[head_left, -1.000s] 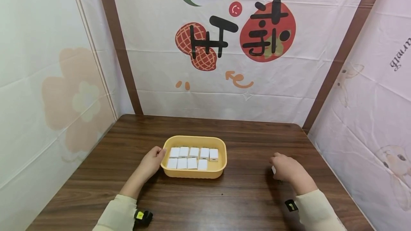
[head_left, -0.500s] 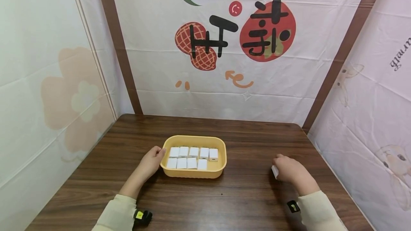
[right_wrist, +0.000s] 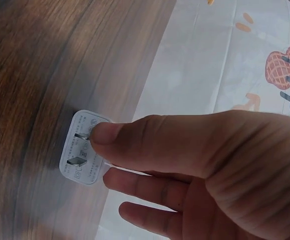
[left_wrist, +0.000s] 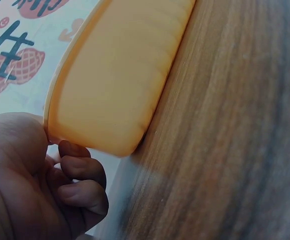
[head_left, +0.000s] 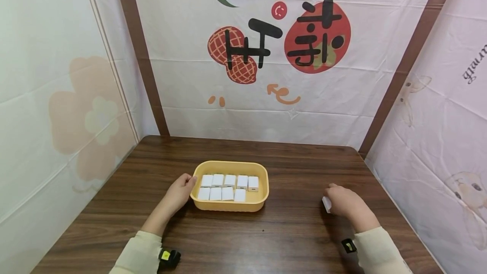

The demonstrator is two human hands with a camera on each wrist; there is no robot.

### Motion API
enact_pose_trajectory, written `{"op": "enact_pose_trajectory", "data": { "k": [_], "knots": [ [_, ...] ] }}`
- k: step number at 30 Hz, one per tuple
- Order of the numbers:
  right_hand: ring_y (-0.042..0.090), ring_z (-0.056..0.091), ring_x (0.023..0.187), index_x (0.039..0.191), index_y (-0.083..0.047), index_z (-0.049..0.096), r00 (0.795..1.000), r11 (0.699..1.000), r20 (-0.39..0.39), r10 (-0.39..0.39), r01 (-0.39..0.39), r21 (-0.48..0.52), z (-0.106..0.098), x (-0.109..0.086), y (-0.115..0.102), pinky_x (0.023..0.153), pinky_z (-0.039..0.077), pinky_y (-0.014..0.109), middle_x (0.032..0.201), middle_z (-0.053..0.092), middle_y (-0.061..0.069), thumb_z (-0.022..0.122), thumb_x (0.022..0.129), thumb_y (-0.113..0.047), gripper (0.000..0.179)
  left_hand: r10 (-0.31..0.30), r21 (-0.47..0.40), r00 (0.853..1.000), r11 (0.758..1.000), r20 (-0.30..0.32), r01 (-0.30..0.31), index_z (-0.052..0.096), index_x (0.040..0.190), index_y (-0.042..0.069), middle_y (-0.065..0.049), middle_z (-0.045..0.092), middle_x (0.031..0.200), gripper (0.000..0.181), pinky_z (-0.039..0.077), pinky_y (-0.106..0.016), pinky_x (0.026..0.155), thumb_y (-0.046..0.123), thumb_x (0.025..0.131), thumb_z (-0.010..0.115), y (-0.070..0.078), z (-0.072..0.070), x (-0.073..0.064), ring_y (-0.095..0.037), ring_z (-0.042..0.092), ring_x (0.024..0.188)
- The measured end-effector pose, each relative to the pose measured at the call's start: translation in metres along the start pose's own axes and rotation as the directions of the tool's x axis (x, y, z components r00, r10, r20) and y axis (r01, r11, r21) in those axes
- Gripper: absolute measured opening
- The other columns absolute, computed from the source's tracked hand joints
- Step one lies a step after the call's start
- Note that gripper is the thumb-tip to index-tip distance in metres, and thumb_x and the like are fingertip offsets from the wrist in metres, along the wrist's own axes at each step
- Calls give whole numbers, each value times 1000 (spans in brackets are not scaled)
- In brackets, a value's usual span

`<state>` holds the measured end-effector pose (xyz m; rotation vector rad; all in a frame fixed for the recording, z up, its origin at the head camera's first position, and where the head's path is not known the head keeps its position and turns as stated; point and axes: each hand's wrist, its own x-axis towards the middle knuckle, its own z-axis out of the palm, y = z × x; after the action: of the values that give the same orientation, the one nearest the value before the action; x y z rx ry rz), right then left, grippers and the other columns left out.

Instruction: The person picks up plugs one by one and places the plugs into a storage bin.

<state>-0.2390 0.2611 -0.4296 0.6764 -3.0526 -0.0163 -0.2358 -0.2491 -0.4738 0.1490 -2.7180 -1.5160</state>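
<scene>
My left hand point(head_left: 180, 191) pinches the left end of a yellow plastic bin point(head_left: 231, 207), the thumb at its rim and the other fingers curled in the left wrist view point(left_wrist: 80, 177). Inside the bin, several white charger plugs point(head_left: 230, 180) lie in two rows. Over at the right of the table, my right hand point(head_left: 343, 201) holds another white charger plug point(head_left: 326, 204) at the tabletop. Up close in the right wrist view, the thumb lies on that charger plug's point(right_wrist: 83, 152) printed face, beside its two metal prongs. The fingers' grip on its far side is partly hidden.
A dark wood-grain table point(head_left: 243, 248) bears the bin. White printed cloth point(head_left: 258, 117) hangs behind the table and along both sides. The back row in the bin runs farther right than the front row. A dark wrist strap point(head_left: 170, 258) sits on the left forearm.
The right hand has shifted slightly to the right and nearer to me, and more of its charger plug shows. The left hand and the bin have stayed in place.
</scene>
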Motion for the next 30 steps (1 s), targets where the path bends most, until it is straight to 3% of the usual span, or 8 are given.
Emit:
{"op": "enact_pose_trajectory", "data": {
  "k": [10, 22, 30],
  "knots": [
    [19, 60, 77, 97, -5, 71, 1000, 1000, 5, -3, 3, 2, 0, 1, 2, 68, 54, 43, 103, 64, 11, 88, 69, -1, 33, -4, 2, 1000, 1000, 3, 4, 55, 108, 4, -7, 53, 80, 38, 42, -31, 59, 40, 110, 44, 0, 1, 0, -20, 50, 69],
    [19, 54, 78, 101, -3, 71, 992, 995, 121, 31, -42, 91, -5, 7, 9, 69, 50, 41, 103, 64, 10, 86, 75, -4, 30, 1, 4, 1000, 1000, -2, -1, 55, 108, 3, -7, 52, 80, 37, 42, -32, 60, 38, 110, 44, 0, 1, -1, -20, 50, 70],
    [18, 55, 78, 102, -3, 69, 993, 996, 115, 17, -27, 85, -8, 11, 8, 70, 51, 41, 100, 62, 10, 87, 78, -12, 31, -3, 5, 1000, 1000, 4, 2, 55, 108, 4, -7, 52, 81, 39, 42, -31, 60, 41, 110, 44, 0, -1, 0, -20, 50, 70]
  ]
}}
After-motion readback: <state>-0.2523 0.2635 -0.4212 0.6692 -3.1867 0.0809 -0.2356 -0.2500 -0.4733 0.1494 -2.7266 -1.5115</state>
